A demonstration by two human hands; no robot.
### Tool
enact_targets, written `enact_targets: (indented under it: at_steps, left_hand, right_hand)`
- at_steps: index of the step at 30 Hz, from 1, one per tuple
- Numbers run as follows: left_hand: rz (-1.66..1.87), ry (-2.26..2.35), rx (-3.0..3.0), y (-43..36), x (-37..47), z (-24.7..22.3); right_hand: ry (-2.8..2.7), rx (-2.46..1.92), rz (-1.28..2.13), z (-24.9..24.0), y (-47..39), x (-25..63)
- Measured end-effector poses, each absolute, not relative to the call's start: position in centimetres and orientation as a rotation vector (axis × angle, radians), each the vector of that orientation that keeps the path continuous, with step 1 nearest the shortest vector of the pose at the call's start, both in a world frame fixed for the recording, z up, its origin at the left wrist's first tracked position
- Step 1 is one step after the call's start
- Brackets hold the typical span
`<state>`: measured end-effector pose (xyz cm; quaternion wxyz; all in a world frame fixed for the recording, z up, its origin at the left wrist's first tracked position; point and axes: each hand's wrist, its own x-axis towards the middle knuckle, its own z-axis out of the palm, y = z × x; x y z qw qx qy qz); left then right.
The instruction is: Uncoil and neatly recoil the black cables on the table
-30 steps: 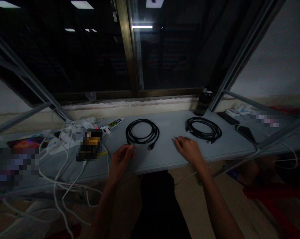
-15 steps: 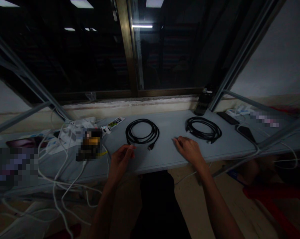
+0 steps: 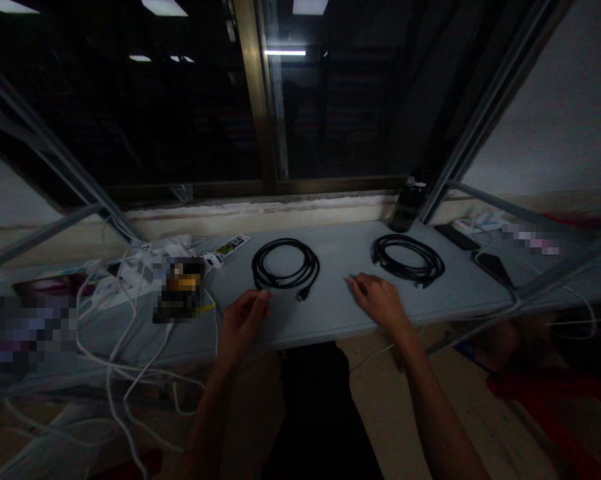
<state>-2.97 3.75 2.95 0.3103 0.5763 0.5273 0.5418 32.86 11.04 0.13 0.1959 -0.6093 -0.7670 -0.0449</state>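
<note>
Nothing has shifted since the earlier frames: my left hand (image 3: 241, 321) rests half-curled and empty on the surface (image 3: 330, 310), fingertips just short of the near rim of the left cable coil (image 3: 285, 265), and my right hand (image 3: 380, 301) lies flat and empty just right of that coil, with the second coil (image 3: 408, 259) farther right. I judge the left coil light, limp and springy, best pinched across its bundled strands at the near rim. It lies flat, slightly wider than deep, its plug end pointing toward me.

Almost nothing has moved. The tablet (image 3: 45, 288) screen at far left has changed: orange-red picture 1 s ago, paler picture now.
</note>
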Motion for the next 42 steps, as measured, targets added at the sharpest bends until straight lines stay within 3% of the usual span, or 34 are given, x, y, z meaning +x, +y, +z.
enact_targets:
  at_steps: [42]
  left_hand:
    - [1.454, 1.314, 1.496, 3.87, -3.21, 2.85]
  right_hand:
    - [-2.165, -1.641, -0.098, 0.35, 10.90, 32.68]
